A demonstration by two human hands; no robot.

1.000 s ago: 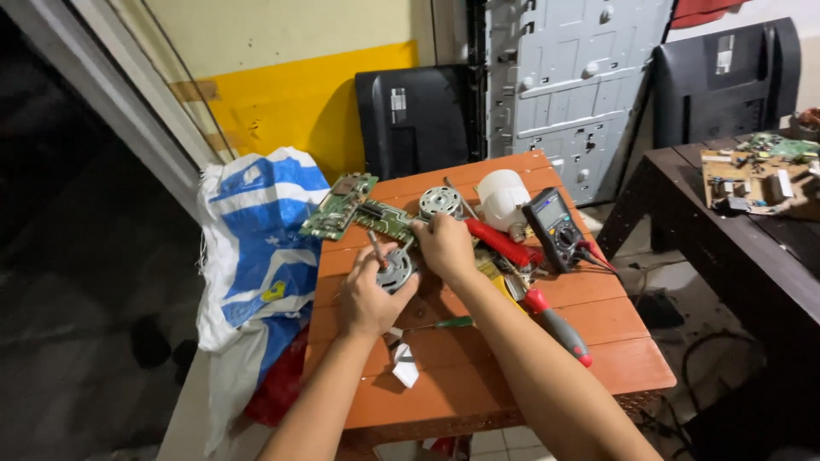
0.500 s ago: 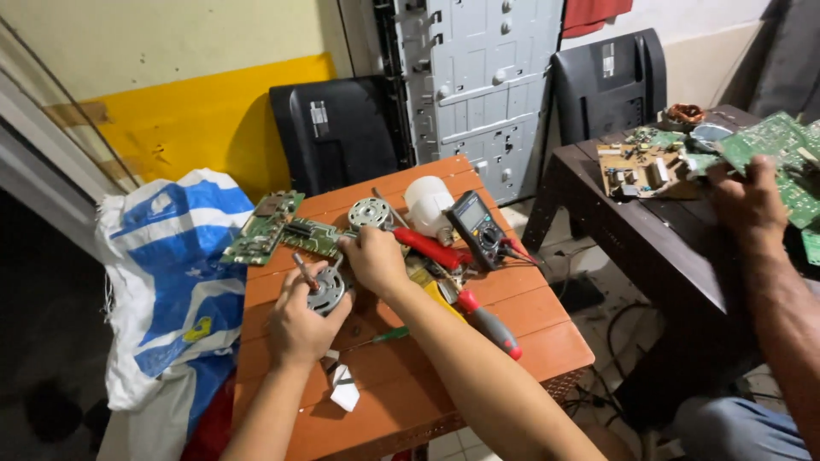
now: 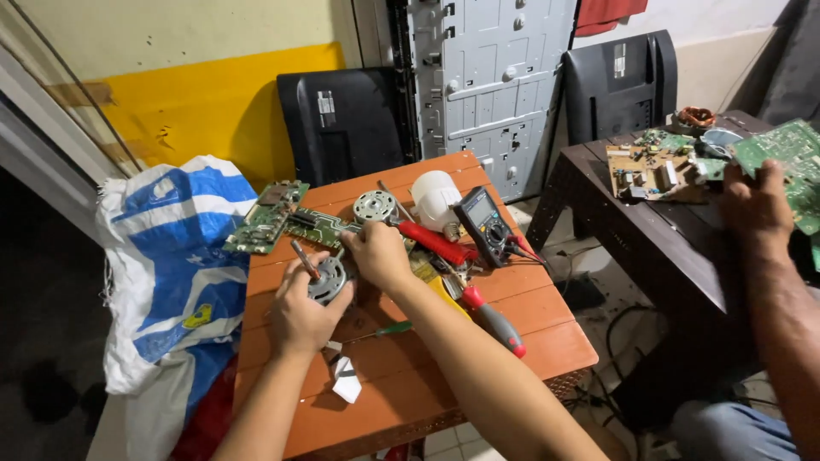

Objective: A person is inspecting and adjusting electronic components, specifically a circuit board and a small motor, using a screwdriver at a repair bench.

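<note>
Both forearms reach forward from the lower edge, bare, converging toward the middle. Left hand (image 3: pixel 299 314) curled, fingers closed, palm turned inward, thumb up. Right hand (image 3: pixel 377 253) just beyond it, knuckles up, fingers bent downward, wrist slightly flexed. Hands nearly touching.

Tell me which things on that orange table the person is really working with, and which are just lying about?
In hand:
- small round motor, held by the left hand
- right hand, touching the motor's top

Lying about:
- green circuit boards
- second round motor part
- multimeter
- red-handled screwdriver
- white bulb
- green screwdriver
</note>
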